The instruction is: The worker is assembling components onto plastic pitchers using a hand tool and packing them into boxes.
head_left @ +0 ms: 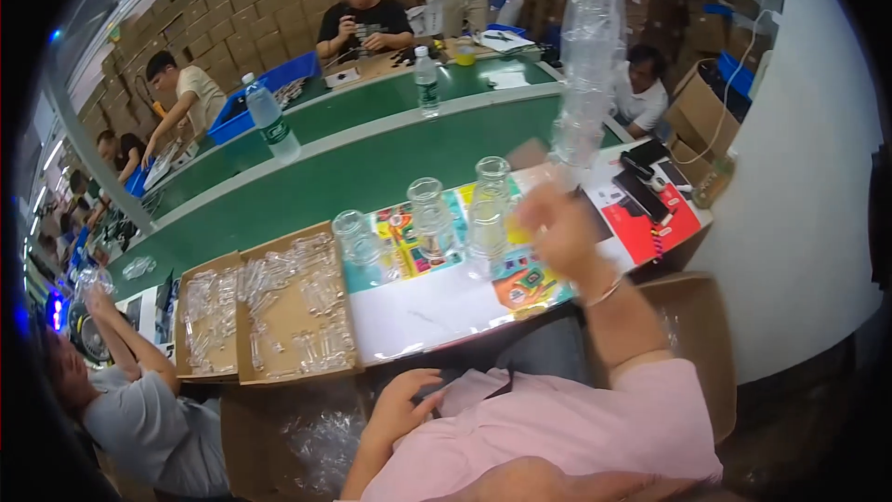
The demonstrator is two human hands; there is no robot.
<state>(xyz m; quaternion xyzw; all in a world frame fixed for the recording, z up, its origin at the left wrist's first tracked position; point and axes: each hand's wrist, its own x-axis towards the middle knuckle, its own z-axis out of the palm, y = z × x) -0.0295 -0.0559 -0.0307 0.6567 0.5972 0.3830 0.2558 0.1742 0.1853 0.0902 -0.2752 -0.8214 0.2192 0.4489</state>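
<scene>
A worker's right hand (560,228), too blurred to tell whether it gripped anything, hung beside three clear vessels (430,220) lined up on the tabletop (409,318), seemingly for easy reach, while the left hand (406,406), loosely curled and apparently empty, lay by a pink shirt (567,418).

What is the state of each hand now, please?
Left hand: partly open, no object visible in it.
Right hand: blurred; whether open or holding something cannot be told.
</scene>
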